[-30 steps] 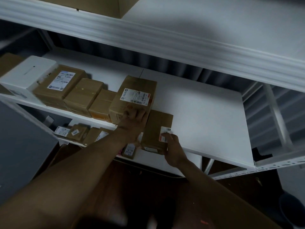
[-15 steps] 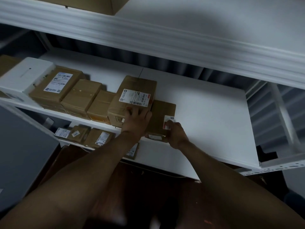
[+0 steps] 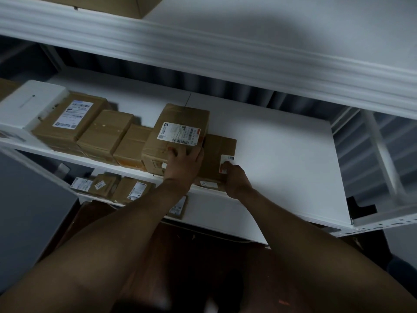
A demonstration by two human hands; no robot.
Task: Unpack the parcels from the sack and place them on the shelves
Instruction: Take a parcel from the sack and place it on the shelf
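1. Your flat parcel (image 3: pixel 216 154) lies on the middle shelf (image 3: pixel 282 159), near its front edge, touching the right side of the taller labelled parcel (image 3: pixel 178 136), which ends the row of boxes running toward 9 o'clock.
2. Your right hand (image 3: pixel 237 179) sits at the flat parcel's 5 o'clock corner, fingertips on its small barcode label; whether the grip pinches the edge or only presses, you cannot tell from here.
3. Your left hand (image 3: pixel 184 163) lies spread over the taller parcel's front top edge, fingers nearly straight, steadying it rather than clutching.
4. Judging by looks, both are stiff taped cardboard, probably light. The tape may be slick, so hold them by edges and corners.
5. A second ago the flat parcel overhung the shelf's front edge and stood clear of its neighbour; it has since slid toward 12 o'clock and closed the gap.
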